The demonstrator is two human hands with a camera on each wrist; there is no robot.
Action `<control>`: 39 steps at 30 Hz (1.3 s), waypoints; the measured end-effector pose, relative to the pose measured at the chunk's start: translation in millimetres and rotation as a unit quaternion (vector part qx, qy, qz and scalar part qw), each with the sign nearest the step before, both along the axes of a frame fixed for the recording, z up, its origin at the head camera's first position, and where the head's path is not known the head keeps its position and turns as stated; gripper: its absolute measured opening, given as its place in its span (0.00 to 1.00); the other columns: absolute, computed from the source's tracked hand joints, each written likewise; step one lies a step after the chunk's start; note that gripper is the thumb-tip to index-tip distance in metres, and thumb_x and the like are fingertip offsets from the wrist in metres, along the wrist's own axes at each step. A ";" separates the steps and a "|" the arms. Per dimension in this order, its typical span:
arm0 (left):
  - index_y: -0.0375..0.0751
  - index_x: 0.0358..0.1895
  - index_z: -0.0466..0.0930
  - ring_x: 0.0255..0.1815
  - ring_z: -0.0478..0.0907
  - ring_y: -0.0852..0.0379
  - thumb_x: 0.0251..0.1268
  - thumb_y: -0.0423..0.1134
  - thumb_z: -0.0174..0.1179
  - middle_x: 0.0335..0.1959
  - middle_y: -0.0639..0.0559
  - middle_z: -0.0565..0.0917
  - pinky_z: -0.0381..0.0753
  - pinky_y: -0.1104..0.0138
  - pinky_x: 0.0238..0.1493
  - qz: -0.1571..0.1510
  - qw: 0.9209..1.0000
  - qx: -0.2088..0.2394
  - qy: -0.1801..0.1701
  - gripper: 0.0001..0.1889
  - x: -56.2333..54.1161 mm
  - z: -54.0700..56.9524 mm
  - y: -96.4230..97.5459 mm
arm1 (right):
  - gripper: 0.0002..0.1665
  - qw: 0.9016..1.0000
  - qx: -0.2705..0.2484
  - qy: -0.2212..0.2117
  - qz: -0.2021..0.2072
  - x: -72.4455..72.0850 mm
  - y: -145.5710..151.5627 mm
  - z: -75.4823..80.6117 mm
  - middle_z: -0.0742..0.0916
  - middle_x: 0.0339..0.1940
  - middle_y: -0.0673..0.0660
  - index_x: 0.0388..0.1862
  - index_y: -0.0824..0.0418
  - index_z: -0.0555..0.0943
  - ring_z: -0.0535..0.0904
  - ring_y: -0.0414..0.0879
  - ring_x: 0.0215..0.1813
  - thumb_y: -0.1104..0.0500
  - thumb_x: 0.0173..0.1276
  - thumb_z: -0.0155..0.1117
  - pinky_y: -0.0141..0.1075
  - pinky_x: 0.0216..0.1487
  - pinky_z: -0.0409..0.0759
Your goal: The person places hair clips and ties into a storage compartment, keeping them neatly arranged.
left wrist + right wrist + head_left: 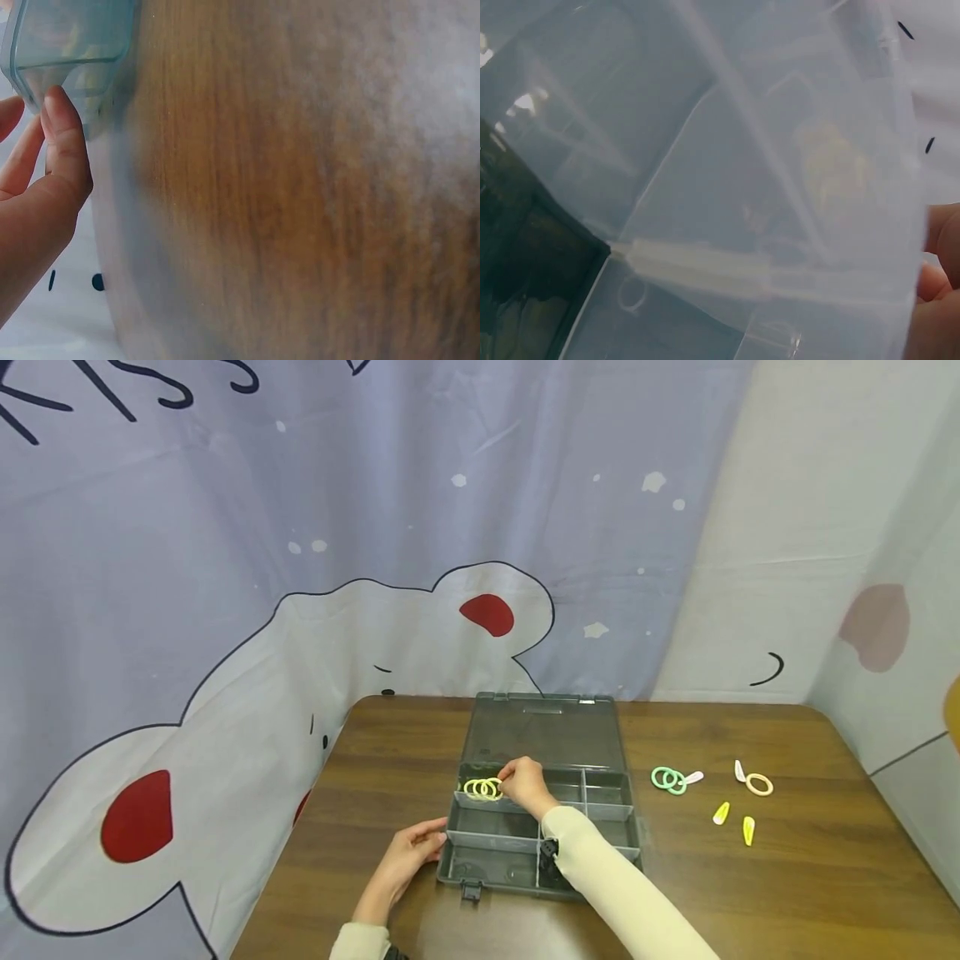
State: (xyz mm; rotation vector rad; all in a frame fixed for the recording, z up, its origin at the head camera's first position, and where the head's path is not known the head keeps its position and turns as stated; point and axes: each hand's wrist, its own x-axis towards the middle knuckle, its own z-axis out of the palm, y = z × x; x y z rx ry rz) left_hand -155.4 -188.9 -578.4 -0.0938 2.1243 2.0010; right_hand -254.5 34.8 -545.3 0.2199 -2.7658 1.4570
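A grey see-through compartment box [491,841] lies on the table with its lid [543,731] folded back. Several yellow hair ties [480,789] sit in its back left compartment. Over that compartment, my right hand [527,787] pinches the rightmost yellow hair tie between thumb and fingertips. My left hand [408,857] rests at the box's left side, its fingertips touching the outer wall; the left wrist view shows these fingers [66,139] against the clear corner. From the right wrist, the box's dividers [697,266] and the left hand's fingers [939,285] beyond the wall are visible.
Right of the box lie green hair ties [667,779] with a pale hair clip [694,777], and a cream hair tie [760,785] beside a white clip [739,771]. Two yellow clips [722,813] are nearer. A printed curtain [600,568] hangs behind the wooden table [360,777].
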 end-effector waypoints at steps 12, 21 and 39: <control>0.24 0.61 0.71 0.35 0.77 0.59 0.67 0.31 0.58 0.36 0.48 0.81 0.82 0.69 0.39 -0.003 1.000 -0.003 0.002 0.22 0.7 3.3 0.7 | 0.06 0.999 0.049 0.005 0.011 1.6 0.7 3.8 0.85 0.20 0.59 0.27 0.72 0.85 0.80 0.47 0.22 0.75 0.47 0.67 0.34 0.27 0.81; 0.23 0.61 0.71 0.35 0.77 0.58 0.67 0.31 0.58 0.37 0.46 0.81 0.82 0.68 0.39 -0.004 1.000 -0.009 0.006 0.22 1.9 5.7 1.2 | 0.10 0.999 -0.001 -0.024 0.032 1.8 5.3 7.1 0.86 0.24 0.61 0.33 0.73 0.84 0.81 0.46 0.25 0.75 0.49 0.67 0.33 0.27 0.81; 0.23 0.61 0.71 0.34 0.77 0.57 0.67 0.31 0.58 0.37 0.43 0.82 0.82 0.68 0.39 0.003 1.000 -0.006 0.007 0.22 3.5 3.6 1.3 | 0.13 0.992 -0.111 -0.010 0.065 -18.8 57.0 36.3 0.88 0.35 0.62 0.44 0.71 0.83 0.85 0.47 0.35 0.69 0.60 0.68 0.32 0.36 0.83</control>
